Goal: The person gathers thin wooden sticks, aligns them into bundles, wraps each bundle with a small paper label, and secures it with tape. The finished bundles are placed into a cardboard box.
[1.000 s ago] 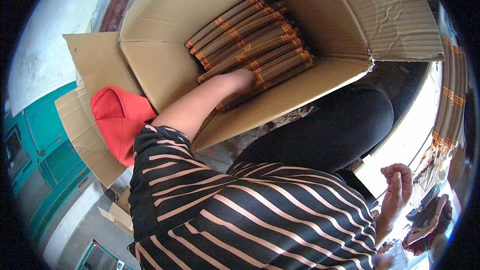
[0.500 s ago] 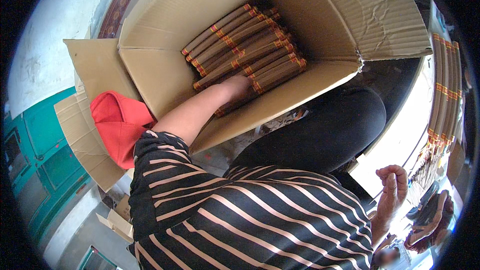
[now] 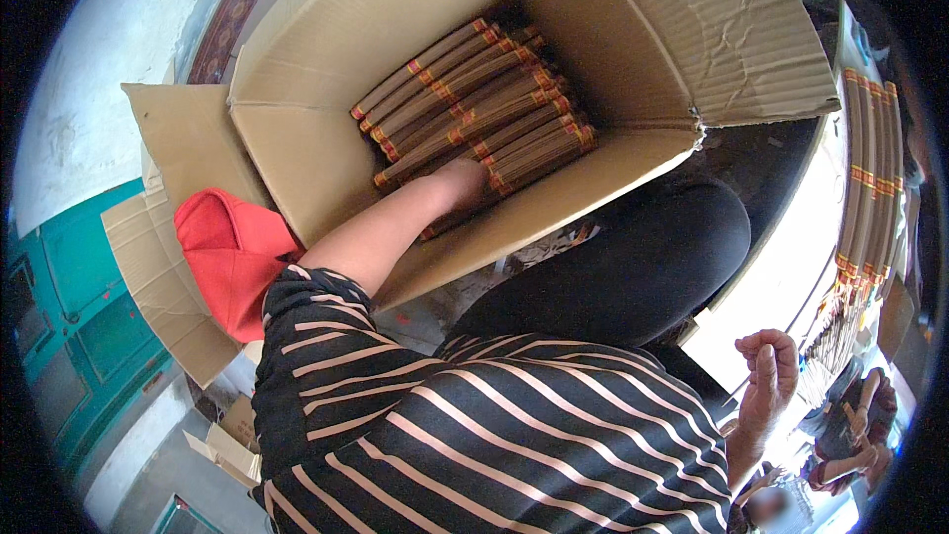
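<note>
My left hand (image 3: 461, 184) reaches down into a large open cardboard box (image 3: 583, 178) and rests on the near side of a stack of bundles. These bundles (image 3: 474, 99) look like brown incense sticks, wrapped with red and yellow bands and laid side by side in layers. The fingers of that hand point down and are hidden, so its grip does not show. Off to the right, clear of the box, my right hand (image 3: 769, 371) is raised with its fingers curled in beside the thumb; nothing shows in it.
Red cloth (image 3: 229, 262) hangs over the box's left side by a folded flap (image 3: 163, 287). More banded bundles (image 3: 870, 178) lie on a pale surface (image 3: 781, 247) at the right. Another person's hands (image 3: 868, 425) show at the lower right. My bent knee (image 3: 707, 237) is beside the box.
The view has shifted a little, moving the box slightly left in the picture. My left hand stays at the bundles, less blurred now. My right hand keeps its curled pose. The other person's hands have moved.
</note>
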{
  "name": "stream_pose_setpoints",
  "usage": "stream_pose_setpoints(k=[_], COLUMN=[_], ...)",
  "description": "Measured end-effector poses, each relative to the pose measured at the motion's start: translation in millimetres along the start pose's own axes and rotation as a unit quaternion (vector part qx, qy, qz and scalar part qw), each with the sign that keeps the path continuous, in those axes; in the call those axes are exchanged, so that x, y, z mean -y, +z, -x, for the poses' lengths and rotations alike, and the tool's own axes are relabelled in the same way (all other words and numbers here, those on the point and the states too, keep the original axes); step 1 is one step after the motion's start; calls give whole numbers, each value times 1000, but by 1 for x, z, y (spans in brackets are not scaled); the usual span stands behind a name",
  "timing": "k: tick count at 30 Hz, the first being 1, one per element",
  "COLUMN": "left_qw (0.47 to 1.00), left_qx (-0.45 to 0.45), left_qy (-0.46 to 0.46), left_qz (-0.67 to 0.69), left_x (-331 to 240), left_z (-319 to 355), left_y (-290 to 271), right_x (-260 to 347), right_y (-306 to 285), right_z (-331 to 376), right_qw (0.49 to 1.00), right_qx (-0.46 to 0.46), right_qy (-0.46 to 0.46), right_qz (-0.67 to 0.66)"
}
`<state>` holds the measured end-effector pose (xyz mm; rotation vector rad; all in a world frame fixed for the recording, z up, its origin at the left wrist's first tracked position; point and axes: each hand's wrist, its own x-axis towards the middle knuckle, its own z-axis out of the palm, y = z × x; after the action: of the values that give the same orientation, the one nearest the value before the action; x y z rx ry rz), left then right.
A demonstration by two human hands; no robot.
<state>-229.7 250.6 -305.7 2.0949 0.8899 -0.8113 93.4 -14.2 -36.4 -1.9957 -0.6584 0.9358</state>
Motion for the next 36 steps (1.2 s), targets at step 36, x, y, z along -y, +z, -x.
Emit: stream_pose_setpoints(k=[36], left_qw=[856], left_qx=[-255], left_qy=[444], left_qz=[-64], left_x=[-305], left_z=[113], left_y=[-67], right_x=[-131], right_y=[-81], right_z=[82], right_qw=[906], right_qx=[-283], right_qy=[89], right_qz=[302])
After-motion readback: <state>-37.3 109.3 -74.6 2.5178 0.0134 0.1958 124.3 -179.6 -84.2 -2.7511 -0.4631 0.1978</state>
